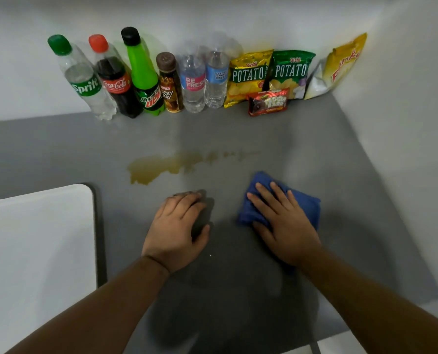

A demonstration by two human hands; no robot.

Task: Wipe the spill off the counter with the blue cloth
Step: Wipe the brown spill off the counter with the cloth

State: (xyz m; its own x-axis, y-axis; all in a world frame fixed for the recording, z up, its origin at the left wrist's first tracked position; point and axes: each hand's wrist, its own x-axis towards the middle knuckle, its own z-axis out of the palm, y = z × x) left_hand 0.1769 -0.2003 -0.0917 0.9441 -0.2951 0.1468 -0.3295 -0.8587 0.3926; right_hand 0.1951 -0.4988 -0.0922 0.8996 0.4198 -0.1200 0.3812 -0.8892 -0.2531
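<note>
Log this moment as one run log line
right hand flat on blue cloth | left hand on counter | spill unwiped

The right hand (283, 223) covers the middle of the blue cloth (307, 203), so only its edges show. Both forearms run off the bottom edge. The small red packet (268, 102) hides the lower corners of the two potato chip bags (248, 75), and its print is too blurred to read. The desk (340, 175) is cut off at the left edge.

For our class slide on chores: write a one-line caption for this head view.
Right hand presses a blue cloth on the counter, spill still unwiped.
</note>
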